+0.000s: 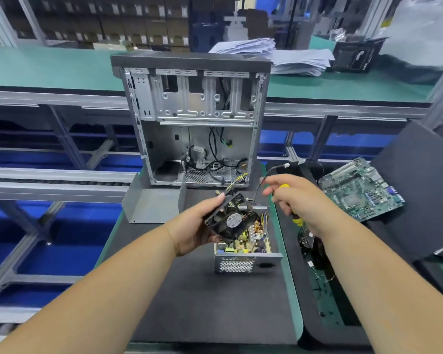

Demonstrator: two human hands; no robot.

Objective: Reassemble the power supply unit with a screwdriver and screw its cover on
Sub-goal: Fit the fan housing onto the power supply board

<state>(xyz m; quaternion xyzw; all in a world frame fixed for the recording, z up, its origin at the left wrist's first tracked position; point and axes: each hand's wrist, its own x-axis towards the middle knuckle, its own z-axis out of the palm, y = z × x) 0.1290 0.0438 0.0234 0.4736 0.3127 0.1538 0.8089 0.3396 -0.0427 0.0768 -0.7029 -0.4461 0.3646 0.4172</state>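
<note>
Fan held above the open power supply
Left hand [198,227] grips the square black cooling fan [232,218], tilted, over the open grey metal power supply box [246,251]; right hand [301,201] clasps the yellow-and-black screwdriver [293,213], tip down.

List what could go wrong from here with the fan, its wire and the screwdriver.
1. The left hand grips the fan above the open power supply unit; a slip might drop it on the exposed board.
2. The right hand holds both the screwdriver and the fan wire, which could snag or get pulled.
</note>
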